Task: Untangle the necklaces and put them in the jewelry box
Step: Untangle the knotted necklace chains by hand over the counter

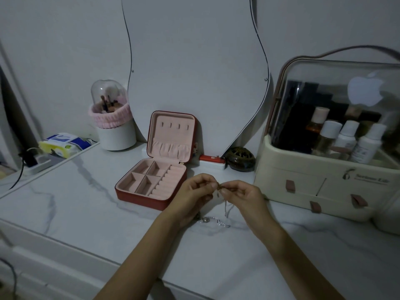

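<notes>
A red jewelry box (138, 194) with a pink lining stands open on the marble tabletop, lid upright against the mirror. Its compartments look empty. Just right of the box, my left hand (194, 193) and my right hand (242, 195) meet above the table and pinch a small dark knot of tangled necklaces (220, 187) between thumbs and fingertips. A thin silver chain (226, 210) hangs from the knot. Its lower end and a small pendant (204, 219) lie on the table under my left wrist.
A curvy mirror (194, 72) leans on the wall behind the box. A cream cosmetics organizer (324, 187) with bottles stands at right, a dark round holder (240, 158) beside it. A brush holder (113, 128) and a tissue pack (65, 144) are at left.
</notes>
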